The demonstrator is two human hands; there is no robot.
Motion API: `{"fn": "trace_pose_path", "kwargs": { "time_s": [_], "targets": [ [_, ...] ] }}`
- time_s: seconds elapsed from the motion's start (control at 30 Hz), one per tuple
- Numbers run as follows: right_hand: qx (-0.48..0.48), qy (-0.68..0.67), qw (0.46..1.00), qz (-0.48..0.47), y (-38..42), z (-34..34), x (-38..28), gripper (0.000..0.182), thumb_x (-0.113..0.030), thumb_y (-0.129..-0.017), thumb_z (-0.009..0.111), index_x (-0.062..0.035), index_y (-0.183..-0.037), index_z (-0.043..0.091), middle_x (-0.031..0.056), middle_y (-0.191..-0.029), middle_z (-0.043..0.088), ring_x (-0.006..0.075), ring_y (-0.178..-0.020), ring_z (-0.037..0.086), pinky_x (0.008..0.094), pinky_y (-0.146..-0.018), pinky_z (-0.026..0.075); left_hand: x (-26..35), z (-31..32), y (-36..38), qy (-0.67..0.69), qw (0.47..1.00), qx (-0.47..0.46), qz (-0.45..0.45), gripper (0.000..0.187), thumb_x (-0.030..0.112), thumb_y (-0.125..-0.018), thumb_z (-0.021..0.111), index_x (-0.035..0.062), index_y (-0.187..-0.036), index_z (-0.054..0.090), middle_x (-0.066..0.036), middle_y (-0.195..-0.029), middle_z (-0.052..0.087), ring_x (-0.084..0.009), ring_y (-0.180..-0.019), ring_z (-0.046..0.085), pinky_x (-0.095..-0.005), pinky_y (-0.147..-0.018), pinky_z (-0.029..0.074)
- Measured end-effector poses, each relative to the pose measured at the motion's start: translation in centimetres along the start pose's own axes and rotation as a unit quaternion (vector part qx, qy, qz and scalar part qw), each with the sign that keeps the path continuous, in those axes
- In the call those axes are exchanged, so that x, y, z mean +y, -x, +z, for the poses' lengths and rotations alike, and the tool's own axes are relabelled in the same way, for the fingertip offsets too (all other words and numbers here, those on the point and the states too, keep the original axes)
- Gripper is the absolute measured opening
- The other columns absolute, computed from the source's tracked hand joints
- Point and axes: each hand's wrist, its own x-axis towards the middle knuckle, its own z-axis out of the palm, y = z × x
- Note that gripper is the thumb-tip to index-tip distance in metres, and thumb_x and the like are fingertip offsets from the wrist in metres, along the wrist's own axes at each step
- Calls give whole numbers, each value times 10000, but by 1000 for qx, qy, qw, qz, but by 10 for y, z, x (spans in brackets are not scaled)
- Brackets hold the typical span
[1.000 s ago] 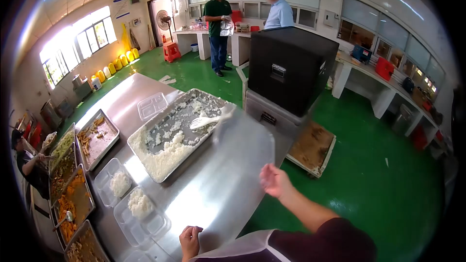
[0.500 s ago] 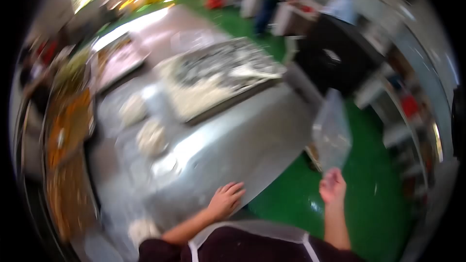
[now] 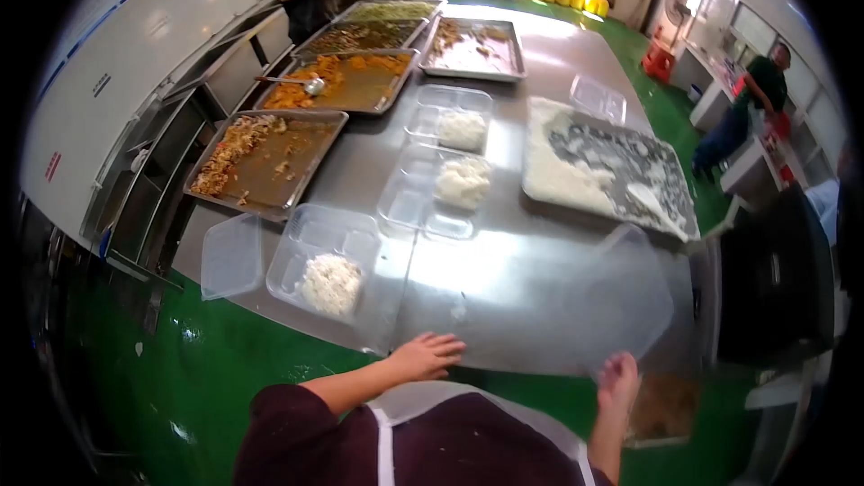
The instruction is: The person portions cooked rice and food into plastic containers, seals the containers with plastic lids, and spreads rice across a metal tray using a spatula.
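The right hand is raised near the front edge of the steel tabletop, its fingers closed in a pinch on the edge of a clear plastic lid. The lid stands tilted above the hand, between it and the wide rice tray; its outline is faint, so its exact angle is hard to judge. The left hand is held palm down at the front edge, fingers somewhat spread, pinching nothing.

Left of the middle are three clear lunch boxes, each with rice in one compartment: a near box, a middle box and a far box. A second lid lies just beside the near box, on its left.

The rice tray, to the right of the boxes, holds a white scoop. Beyond the near box, a metal tray holds chopped food, and the orange-food tray behind it has a ladle in it.
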Motion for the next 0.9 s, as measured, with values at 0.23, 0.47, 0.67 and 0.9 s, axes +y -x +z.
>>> {"fn": "trace_pose_path", "kwargs": {
  "time_s": [0.23, 0.47, 0.67, 0.9],
  "targets": [
    [-57, 129, 990, -26, -49, -4, 29, 60, -132, -871, 495, -76, -891, 502, 26, -717, 558, 121, -544, 538, 226, -421, 411, 39, -1, 30, 106, 968, 194, -115, 234, 163, -751, 630, 68, -963, 605, -76, -1113, 559, -251, -1057, 513, -362, -856, 431],
    [49, 331, 924, -184, -73, -50, 39, 300, -97, -842, 528, -21, -1125, 460, 61, -990, 540, 126, -858, 531, 236, -599, 437, 27, -46, 5, 154, 951, 252, -91, 253, 73, -748, 594, 58, -1000, 583, -105, -1130, 549, -293, -1050, 510, -390, -882, 416],
    [129, 375, 912, -103, -8, -89, 39, 318, -106, -820, 549, -84, -1131, 483, 8, -1011, 528, 97, -848, 516, 233, -600, 438, 13, -36, -46, 218, 939, 268, -2, 258, 13, -726, 580, 49, -981, 596, -115, -1103, 556, -312, -1056, 507, -388, -884, 422],
    [7, 430, 900, -69, 88, -131, 60, 347, -61, -775, 576, -39, -1113, 499, 75, -996, 574, 136, -806, 562, 255, -711, 470, 38, 4, -100, 182, 965, 184, -42, 424, 142, -738, 613, 59, -1135, 489, -170, -1263, 408, -357, -1190, 367, -430, -980, 311]
  ]
}}
